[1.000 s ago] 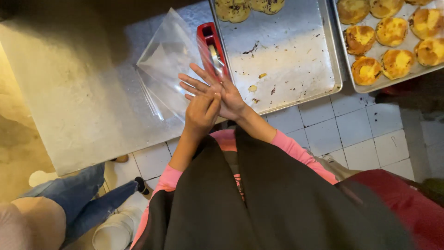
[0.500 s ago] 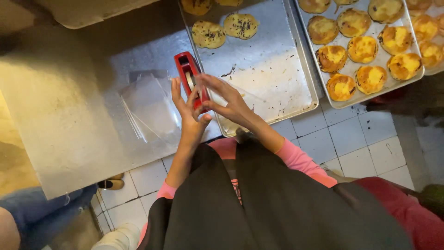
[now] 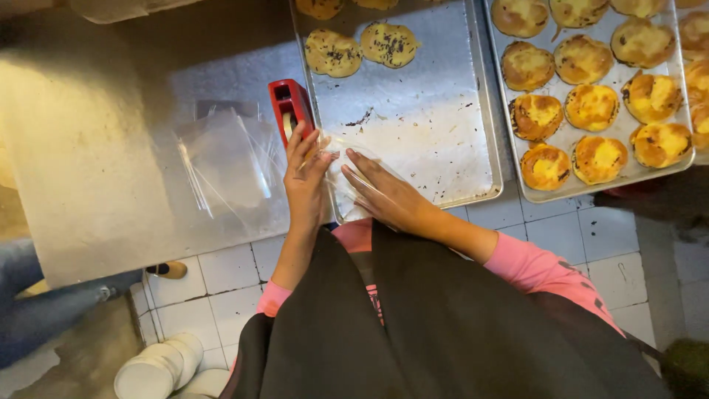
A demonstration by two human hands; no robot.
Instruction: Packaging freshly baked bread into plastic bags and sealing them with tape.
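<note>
My left hand (image 3: pixel 306 183) and my right hand (image 3: pixel 384 193) meet at the front left corner of a steel baking tray (image 3: pixel 443 148). Both hold a small clear plastic bag (image 3: pixel 334 171) between them; what is inside it I cannot tell. My left fingers point up beside a red tape dispenser (image 3: pixel 289 107) that stands just left of the tray. My right fingers press on the bag from the right. A pink sleeve covers my right forearm.
A stack of clear bags (image 3: pixel 221 162) lies on the steel table (image 3: pixel 88 162). Dark-sprinkled pastries (image 3: pixel 334 53) sit at the tray's far end. A second tray (image 3: pixel 543 198) to the right holds several golden buns (image 3: pixel 591 107). Another person's jeans leg (image 3: pixel 29 310) is at lower left.
A second ago a large clear bag stood up at my hands' left. That bag is gone from my hands, which have closed on a small bag beside the dispenser.
</note>
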